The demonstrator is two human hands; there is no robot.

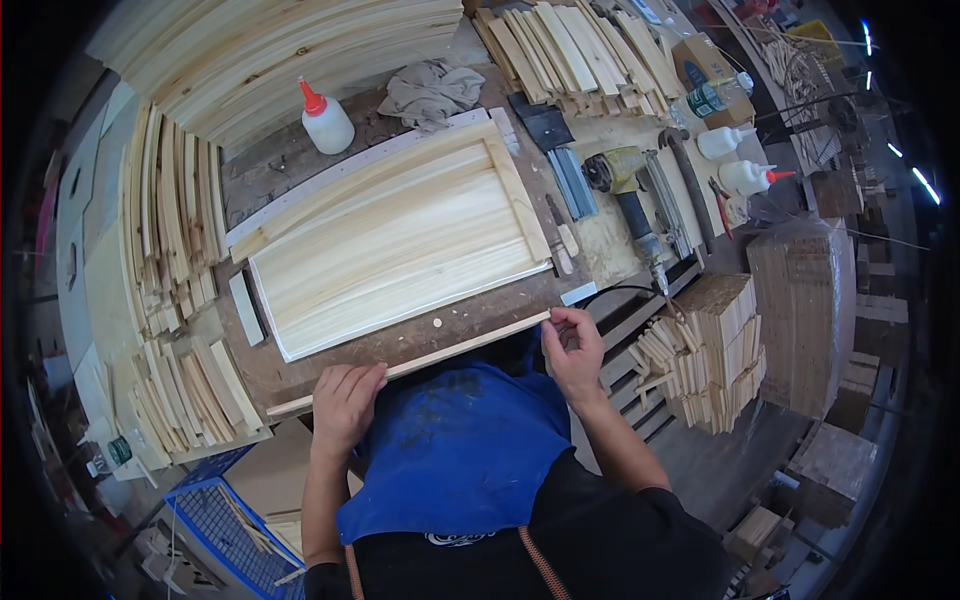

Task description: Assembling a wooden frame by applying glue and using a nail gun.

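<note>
A thin wooden strip (462,347) runs along the near edge of the bench, just in front of my body. My left hand (345,402) is closed over it towards its left part, and its left end sticks out past the hand. With thumb and fingertips, my right hand (575,355) pinches the strip's right end. Beyond it lies a pale wooden panel (390,245), bordered by wooden strips along its far and right sides. A white line, looking like glue, follows the panel's left and near edges, which carry no strip.
A white bottle with a red nozzle (328,120) and a grey rag (432,92) stand behind the panel. Strip stacks (175,210) lie left, with more (575,55) at the far right. A nail gun (635,205) lies right. A blue crate (235,530) sits below left.
</note>
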